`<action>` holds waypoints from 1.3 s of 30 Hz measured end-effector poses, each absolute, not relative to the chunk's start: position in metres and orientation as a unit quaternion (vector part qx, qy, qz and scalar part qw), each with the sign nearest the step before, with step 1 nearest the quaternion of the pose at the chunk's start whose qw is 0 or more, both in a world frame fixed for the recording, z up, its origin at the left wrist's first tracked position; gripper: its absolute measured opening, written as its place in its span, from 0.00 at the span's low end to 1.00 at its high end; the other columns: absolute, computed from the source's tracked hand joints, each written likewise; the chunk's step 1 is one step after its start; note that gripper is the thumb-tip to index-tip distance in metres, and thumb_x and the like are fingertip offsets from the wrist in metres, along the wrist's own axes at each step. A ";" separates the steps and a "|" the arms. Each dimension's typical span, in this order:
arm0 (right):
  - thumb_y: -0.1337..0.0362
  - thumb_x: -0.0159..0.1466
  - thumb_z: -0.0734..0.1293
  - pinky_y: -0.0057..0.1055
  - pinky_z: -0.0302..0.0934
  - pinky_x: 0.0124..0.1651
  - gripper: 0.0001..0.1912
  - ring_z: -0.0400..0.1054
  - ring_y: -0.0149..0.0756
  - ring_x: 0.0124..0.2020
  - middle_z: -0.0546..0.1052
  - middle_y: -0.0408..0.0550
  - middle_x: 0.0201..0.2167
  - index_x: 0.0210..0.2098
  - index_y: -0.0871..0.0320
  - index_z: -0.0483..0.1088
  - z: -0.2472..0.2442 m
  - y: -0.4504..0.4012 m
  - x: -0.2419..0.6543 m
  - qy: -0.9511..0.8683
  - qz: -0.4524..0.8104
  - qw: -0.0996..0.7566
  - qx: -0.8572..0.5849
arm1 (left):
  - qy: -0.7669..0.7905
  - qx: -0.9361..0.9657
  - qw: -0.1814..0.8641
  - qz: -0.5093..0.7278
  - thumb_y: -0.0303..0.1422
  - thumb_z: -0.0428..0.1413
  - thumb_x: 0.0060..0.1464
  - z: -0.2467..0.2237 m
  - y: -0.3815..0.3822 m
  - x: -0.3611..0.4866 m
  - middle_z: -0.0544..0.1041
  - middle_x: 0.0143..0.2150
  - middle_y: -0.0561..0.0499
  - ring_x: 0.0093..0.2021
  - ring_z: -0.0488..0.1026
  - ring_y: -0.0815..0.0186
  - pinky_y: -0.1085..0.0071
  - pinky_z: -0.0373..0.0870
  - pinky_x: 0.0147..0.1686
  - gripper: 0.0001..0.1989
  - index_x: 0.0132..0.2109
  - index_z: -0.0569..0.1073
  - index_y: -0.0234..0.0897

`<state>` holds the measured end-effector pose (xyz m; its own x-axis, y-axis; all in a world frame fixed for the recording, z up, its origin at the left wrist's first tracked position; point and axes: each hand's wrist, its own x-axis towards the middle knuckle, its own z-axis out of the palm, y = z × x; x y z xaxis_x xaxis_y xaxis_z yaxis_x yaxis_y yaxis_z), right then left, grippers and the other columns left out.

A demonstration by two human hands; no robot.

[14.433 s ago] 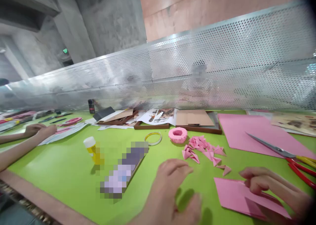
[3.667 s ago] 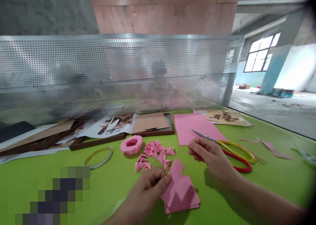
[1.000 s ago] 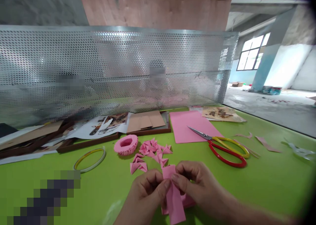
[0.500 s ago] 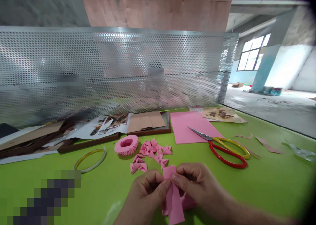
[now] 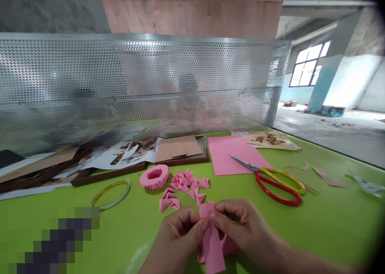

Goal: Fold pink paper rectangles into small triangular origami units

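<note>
My left hand (image 5: 180,238) and my right hand (image 5: 243,226) both pinch a narrow strip of pink paper (image 5: 212,246) near the table's front, with the fingertips almost meeting at its top. Under the strip and partly hidden by my hands lies a stack of pink paper (image 5: 230,246). Just beyond my fingers is a loose pile of small folded pink paper triangles (image 5: 186,182). To its left sits a round pink folded-paper ring (image 5: 155,177). Red-and-yellow-handled scissors (image 5: 270,181) lie to the right of my right hand, their blades on a pink paper sheet (image 5: 231,153).
A green table (image 5: 331,230) bears a plastic hoop (image 5: 110,195), a pixelated object (image 5: 57,242), wooden frames (image 5: 105,170), cardboard (image 5: 179,150), printed sheets (image 5: 132,151) and pink scraps (image 5: 327,177). A perforated metal screen (image 5: 144,81) stands behind it, with a person blurred beyond.
My right hand has come from near the scissors to pinch the pink strip with my left hand. Over the last second, the hands and paper have barely moved.
</note>
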<state>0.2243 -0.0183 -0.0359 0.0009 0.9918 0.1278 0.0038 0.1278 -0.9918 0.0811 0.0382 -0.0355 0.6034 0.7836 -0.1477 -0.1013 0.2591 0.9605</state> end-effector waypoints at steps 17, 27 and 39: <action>0.58 0.59 0.65 0.24 0.51 0.24 0.14 0.53 0.27 0.22 0.61 0.38 0.19 0.22 0.60 0.64 -0.037 -0.018 0.221 -0.519 0.446 0.549 -0.480 | 0.304 0.521 0.728 0.325 0.38 0.66 0.37 -0.031 0.040 0.084 0.75 0.21 0.53 0.23 0.68 0.70 0.74 0.64 0.26 0.11 0.24 0.76 0.34; 0.51 0.60 0.63 0.24 0.55 0.24 0.17 0.56 0.29 0.23 0.61 0.40 0.21 0.24 0.58 0.62 -0.042 -0.019 0.222 -0.532 0.439 0.515 -0.509 | 0.342 0.469 0.729 0.362 0.33 0.63 0.42 -0.031 0.036 0.082 0.72 0.23 0.55 0.28 0.67 0.69 0.72 0.64 0.35 0.05 0.24 0.76 0.37; 0.52 0.59 0.63 0.25 0.54 0.23 0.18 0.55 0.29 0.22 0.61 0.40 0.20 0.22 0.58 0.61 -0.040 -0.020 0.219 -0.538 0.440 0.512 -0.505 | 0.327 0.506 0.716 0.353 0.34 0.63 0.40 -0.034 0.042 0.081 0.71 0.20 0.55 0.23 0.64 0.70 0.72 0.62 0.27 0.09 0.21 0.75 0.34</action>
